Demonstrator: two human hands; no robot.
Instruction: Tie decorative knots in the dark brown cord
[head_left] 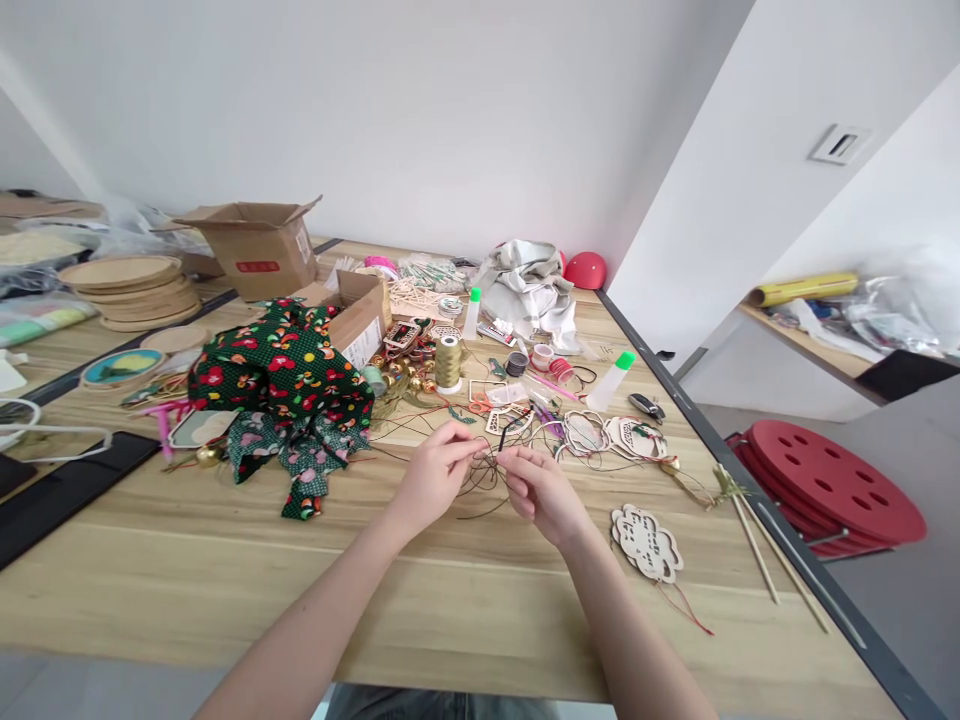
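Bright, diffuse light, soft faint shadows, wide-angle stretching toward the edges.

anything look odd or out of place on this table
Something like a car key lies beside a cut-out tag near the right edge of the table, odd among craft things. Dark cord between the left hand and right hand looks loosely tangled, not neatly wound.

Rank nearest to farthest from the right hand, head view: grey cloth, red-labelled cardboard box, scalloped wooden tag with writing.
1. Scalloped wooden tag: to the right of the right hand.
2. Grey cloth: beyond it, by the wall.
3. Red-labelled cardboard box: far left, towards the wall.
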